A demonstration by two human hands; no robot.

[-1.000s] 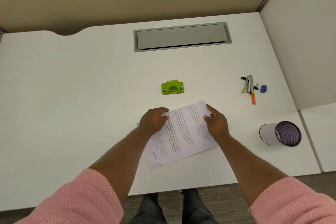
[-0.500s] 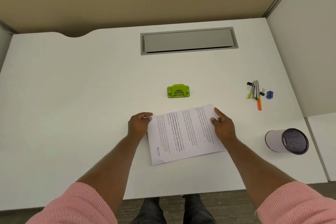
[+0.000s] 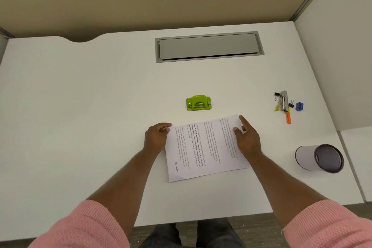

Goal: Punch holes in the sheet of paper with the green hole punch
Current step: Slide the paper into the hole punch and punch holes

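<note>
A printed sheet of paper (image 3: 203,149) lies on the white desk (image 3: 80,117), turned sideways with its long edge facing the green hole punch (image 3: 198,103). The punch sits a short way beyond the sheet's far edge, apart from it. My left hand (image 3: 156,137) pinches the sheet's far left corner. My right hand (image 3: 246,137) grips the far right corner, thumb on top of the paper. Both forearms in pink sleeves reach in from below.
A stapler with binder clips and an orange marker (image 3: 283,104) lies at the right, next to a blue sharpener (image 3: 299,106). A white cup with a dark mesh inside (image 3: 320,158) lies tipped near the desk's right edge. A grey cable hatch (image 3: 209,46) sits at the back.
The sheet has been turned clockwise so its far edge runs closer to parallel with the punch. My left hand shifted from on top of the paper to its left corner.
</note>
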